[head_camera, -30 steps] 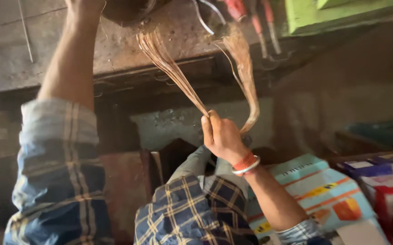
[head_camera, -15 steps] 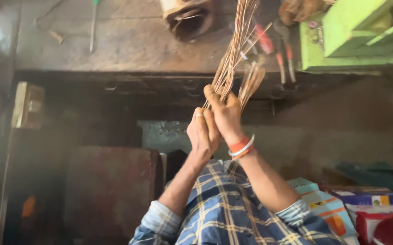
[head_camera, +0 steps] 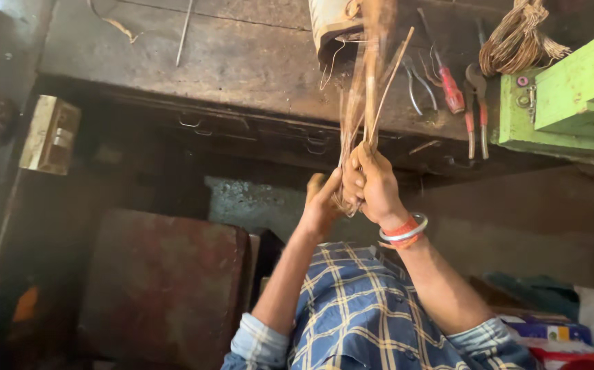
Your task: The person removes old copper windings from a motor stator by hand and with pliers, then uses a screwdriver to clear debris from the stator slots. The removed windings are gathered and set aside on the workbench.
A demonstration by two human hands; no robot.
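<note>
Since half a second ago both hands have stayed together at the foot of the bundle of copper wire strands (head_camera: 369,89), while the view has swung a little so that more of the workbench (head_camera: 242,62) shows. Right hand (head_camera: 372,181), wearing a red and silver bangle (head_camera: 404,231) at the wrist, has its fingers curled tight round the gathered lower end of the strands. Left hand (head_camera: 323,205) sits just beside it, its palm against the same bunch; whether its fingers are closed on the wire or only pressed to it cannot be told, since motion blurs them. From the fists the strands run to the edge of the bench, near a pale cylindrical object (head_camera: 331,27) that the picture cuts off. To the right of the strands on the bench lie pliers (head_camera: 415,85), a red-handled screwdriver (head_camera: 450,88) and red-handled cutters (head_camera: 476,109), with a coil of copper wire (head_camera: 516,34) beyond them and a green wooden box (head_camera: 571,103) at the far right. A small wooden block (head_camera: 50,135) stands well apart on the left, and a rusty metal plate (head_camera: 163,281) lies below the left forearm.
</note>
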